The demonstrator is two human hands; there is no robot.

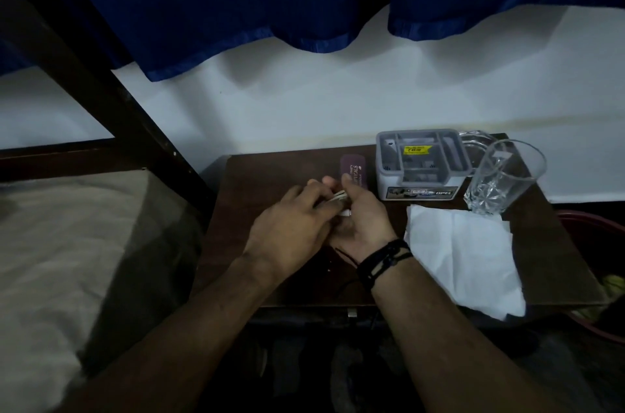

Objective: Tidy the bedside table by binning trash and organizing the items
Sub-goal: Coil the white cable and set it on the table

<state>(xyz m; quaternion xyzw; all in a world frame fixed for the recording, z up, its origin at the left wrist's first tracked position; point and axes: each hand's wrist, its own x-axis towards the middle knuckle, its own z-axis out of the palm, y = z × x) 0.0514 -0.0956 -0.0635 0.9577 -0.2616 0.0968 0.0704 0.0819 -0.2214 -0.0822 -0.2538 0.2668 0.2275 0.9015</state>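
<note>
Both my hands meet over the middle of the dark wooden bedside table. My right hand, with black bands at the wrist, holds a bundled white cable between thumb and fingers. My left hand lies over the cable's left side with its fingers curled on it. Just behind my hands lies a purple spectacle case. A grey compartment organizer box stands at the back right. A clear drinking glass stands to its right. A crumpled white tissue lies at the front right.
A bed with a pale sheet and a dark frame post borders the table on the left. Blue curtains hang over the white wall behind. A red bin rim shows at the far right, below the table.
</note>
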